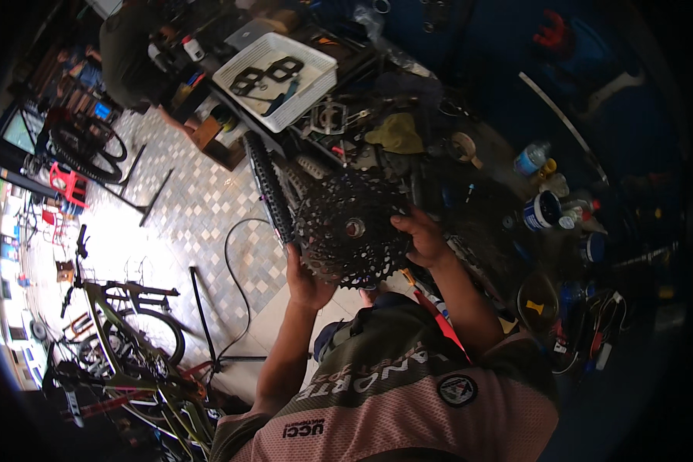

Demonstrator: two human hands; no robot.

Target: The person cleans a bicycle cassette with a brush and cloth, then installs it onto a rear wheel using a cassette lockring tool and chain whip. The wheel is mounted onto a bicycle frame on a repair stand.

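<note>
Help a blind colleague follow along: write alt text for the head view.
A person's left hand and right hand hold a dark bicycle cassette between them. Beyond it, a white tray holds dark parts; a green bicycle and tiled floor are at left.

hands (309, 283) (426, 242): at opposite edges of dark cassette (337, 240) | beyond: white tray (308, 100) | lower left: green bicycle (109, 323)

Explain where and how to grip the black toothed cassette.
The cassette is probably best gripped by its outer rim, from left and right, as the left hand and right hand do: it is wide and round, so opposite holds should balance it.
</note>
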